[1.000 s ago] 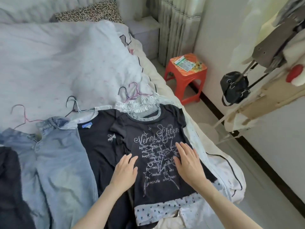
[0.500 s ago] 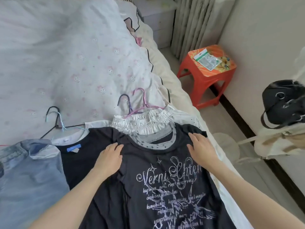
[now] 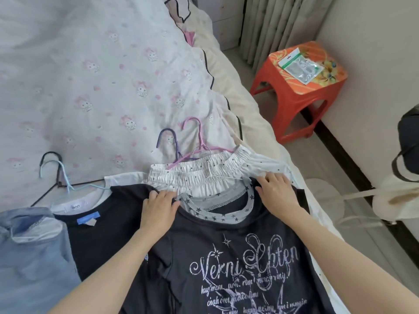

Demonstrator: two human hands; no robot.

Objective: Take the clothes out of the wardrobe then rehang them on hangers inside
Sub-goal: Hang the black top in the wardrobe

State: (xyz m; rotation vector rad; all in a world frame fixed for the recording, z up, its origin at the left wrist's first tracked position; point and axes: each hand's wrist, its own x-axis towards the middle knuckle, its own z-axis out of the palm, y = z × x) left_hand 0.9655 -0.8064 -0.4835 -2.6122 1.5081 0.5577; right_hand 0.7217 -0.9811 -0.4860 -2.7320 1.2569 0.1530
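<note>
A black T-shirt (image 3: 238,268) with pale script print lies front-up on the bed. My left hand (image 3: 158,209) rests on its left shoulder and my right hand (image 3: 278,193) on its right shoulder, fingers stretched to the top seam on either side of the starred grey collar. Just beyond the collar lies a white dotted garment with an elastic waist (image 3: 204,175), with a pink hanger (image 3: 195,137), a purple hanger (image 3: 169,139) and a thin silver hanger (image 3: 205,159) on it. To the left lie another black shirt (image 3: 102,234), a white shirt (image 3: 77,203) and jeans (image 3: 29,257).
A black hanger (image 3: 54,168) and a light blue hanger (image 3: 61,177) lie on the patterned quilt (image 3: 90,75). A red plastic stool (image 3: 301,87) carrying a plastic packet (image 3: 299,66) stands by the wall beside the bed. A black bag (image 3: 410,141) hangs at the right edge.
Both hands slid from the shirt's printed chest up to its shoulders by the collar. The view moved closer and tilted down toward the neckline.
</note>
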